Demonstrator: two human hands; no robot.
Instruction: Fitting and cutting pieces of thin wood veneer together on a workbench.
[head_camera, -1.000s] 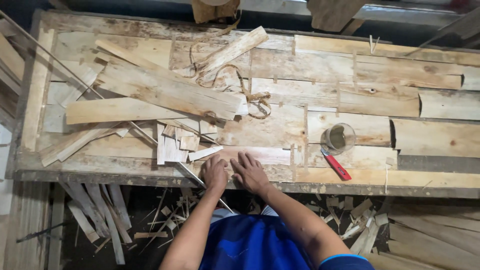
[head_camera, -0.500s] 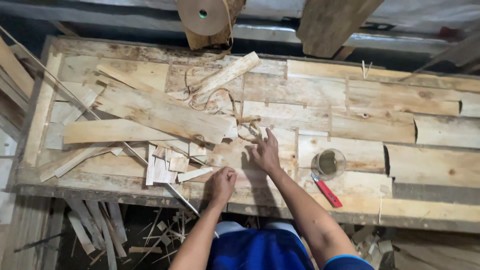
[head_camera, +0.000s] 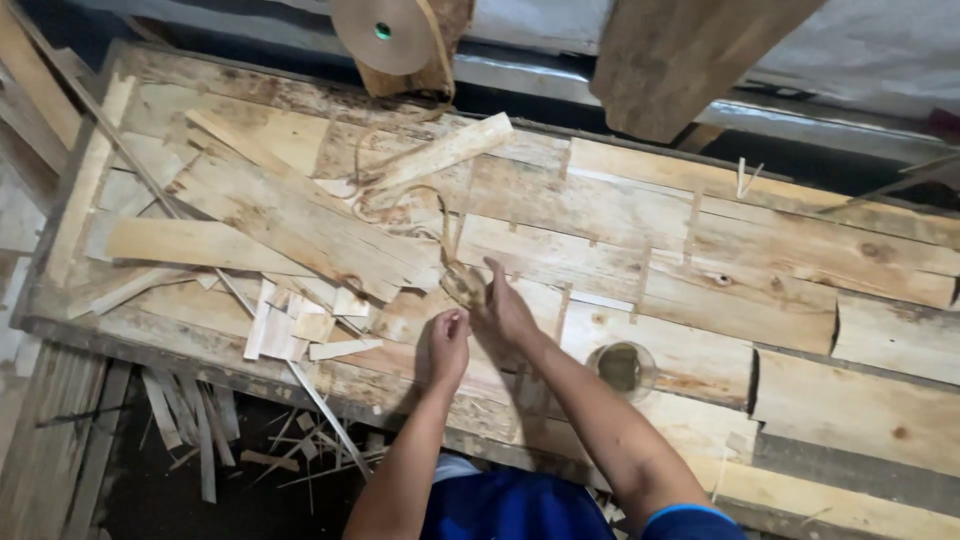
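Looking down from close in, two bare arms reach out over a rough wooden desk (head_camera: 820, 400). The left hand (head_camera: 448, 345) is curled into a tight fist, and a thin strip (head_camera: 452, 240) of pale bark or tape seems to run up from it. That grip is narrow and pinched, likely so the strip stays pulled straight. The right hand (head_camera: 508, 305) sits just beside it, a bit farther out. Its fingers (head_camera: 497, 278) are bent around a small brown lump (head_camera: 463, 285), which looks like the wound end of the same strip. So that grip is partly closed and holding the lump.

To the right, a small round glass jar (head_camera: 622, 368) stands on the desk, close by and easy to reach. To the left lies a little pile of short wood chips (head_camera: 300, 320). Past those, long flat planks (head_camera: 290, 215) lie across each other. The strip loops on over the planks toward the far edge. Up there a big round roll (head_camera: 385, 32) of brown tape hangs above the desk.
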